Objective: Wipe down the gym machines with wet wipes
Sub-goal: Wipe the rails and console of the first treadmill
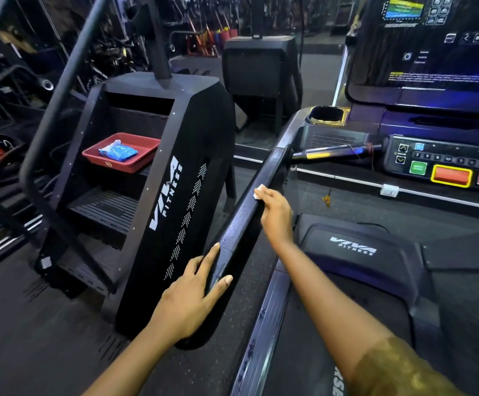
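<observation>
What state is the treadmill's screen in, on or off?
On: the screen glows with green, yellow and blue bands.

the dark rubber floor [32, 324] fills the lower left of the frame and carries a black stair machine [181, 195] at left centre, with a treadmill [361, 281] just beside it at the right. on an upper step [148, 170] of the stair machine, left of centre, sits a red tray [109, 158], and a blue packet [118, 151] lies flat inside the tray.
</observation>
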`<state>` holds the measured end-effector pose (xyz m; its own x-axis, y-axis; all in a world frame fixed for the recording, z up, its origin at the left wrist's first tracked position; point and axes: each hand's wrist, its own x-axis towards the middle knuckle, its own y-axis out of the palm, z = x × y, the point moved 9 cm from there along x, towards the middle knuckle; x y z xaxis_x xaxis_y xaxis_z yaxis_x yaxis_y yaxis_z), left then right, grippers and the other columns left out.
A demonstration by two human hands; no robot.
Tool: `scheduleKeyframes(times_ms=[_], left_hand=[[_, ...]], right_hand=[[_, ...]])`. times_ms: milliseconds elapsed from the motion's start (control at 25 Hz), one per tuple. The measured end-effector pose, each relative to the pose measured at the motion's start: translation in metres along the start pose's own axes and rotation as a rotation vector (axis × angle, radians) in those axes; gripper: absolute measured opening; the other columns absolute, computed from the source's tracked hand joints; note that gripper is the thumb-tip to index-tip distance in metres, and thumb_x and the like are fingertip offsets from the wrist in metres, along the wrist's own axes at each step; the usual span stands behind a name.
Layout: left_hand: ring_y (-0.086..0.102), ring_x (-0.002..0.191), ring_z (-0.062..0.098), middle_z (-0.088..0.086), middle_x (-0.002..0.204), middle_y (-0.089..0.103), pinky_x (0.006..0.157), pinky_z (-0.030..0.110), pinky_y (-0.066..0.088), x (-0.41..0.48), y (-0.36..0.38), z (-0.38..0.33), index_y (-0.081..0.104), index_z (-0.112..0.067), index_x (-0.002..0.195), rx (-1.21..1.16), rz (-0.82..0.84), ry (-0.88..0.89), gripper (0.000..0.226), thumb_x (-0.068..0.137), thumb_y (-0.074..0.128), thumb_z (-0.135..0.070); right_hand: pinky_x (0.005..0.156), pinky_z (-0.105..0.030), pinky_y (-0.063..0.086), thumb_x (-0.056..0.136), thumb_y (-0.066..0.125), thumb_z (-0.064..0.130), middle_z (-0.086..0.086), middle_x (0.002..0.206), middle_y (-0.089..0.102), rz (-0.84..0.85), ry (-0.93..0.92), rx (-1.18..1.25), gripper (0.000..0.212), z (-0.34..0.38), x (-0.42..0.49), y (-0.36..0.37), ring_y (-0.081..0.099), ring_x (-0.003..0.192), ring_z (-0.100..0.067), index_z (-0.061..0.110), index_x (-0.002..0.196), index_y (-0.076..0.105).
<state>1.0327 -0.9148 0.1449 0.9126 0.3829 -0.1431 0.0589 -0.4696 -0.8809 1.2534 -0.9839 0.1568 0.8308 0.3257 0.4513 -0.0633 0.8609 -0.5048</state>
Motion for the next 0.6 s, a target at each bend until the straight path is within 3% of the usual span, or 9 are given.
scheduleKeyframes(times_ms=[200,400,520,600], left_hand=[[0.053,0.117,0.020,-0.011,0.149,0.024,0.094,0.033,0.042,0.001,0.000,0.000,-0.008,-0.050,0.145,0.006,-0.014,-0.006,0.075,0.078,0.013,-0.074],[0.048,0.124,0.019,-0.010,0.149,0.025,0.096,0.035,0.037,0.001,0.000,0.000,-0.005,-0.048,0.146,-0.006,-0.024,0.001,0.061,0.093,0.023,-0.059],[0.049,0.123,0.020,-0.009,0.150,0.024,0.093,0.034,0.036,0.002,0.000,0.000,-0.005,-0.046,0.148,0.001,-0.019,0.001,0.062,0.095,0.024,-0.058],[0.049,0.123,0.020,-0.009,0.149,0.025,0.094,0.034,0.036,0.001,0.002,0.000,-0.006,-0.046,0.148,0.002,-0.017,0.004,0.063,0.094,0.024,-0.059]], right_hand=[[0.085,-0.015,0.039,0.080,0.040,0.003,-0.006,0.104,0.070,-0.215,-0.103,0.060,0.037,0.037,-0.067,-0.010,0.063,0.087,-0.025,0.008,0.097,0.073],[0.095,-0.012,0.040,0.081,0.044,0.006,-0.001,0.112,0.067,-0.072,-0.197,0.233,0.037,0.059,-0.129,-0.014,0.057,0.102,-0.008,0.010,0.106,0.071],[0.094,-0.020,0.046,0.080,0.046,-0.005,-0.001,0.109,0.069,-0.177,0.111,0.433,0.037,0.006,-0.107,-0.024,0.061,0.103,-0.006,0.009,0.103,0.071],[0.092,-0.012,0.043,0.085,0.049,-0.009,-0.005,0.107,0.069,-0.296,0.337,0.428,0.032,-0.033,-0.081,-0.020,0.063,0.103,-0.014,0.007,0.104,0.071]])
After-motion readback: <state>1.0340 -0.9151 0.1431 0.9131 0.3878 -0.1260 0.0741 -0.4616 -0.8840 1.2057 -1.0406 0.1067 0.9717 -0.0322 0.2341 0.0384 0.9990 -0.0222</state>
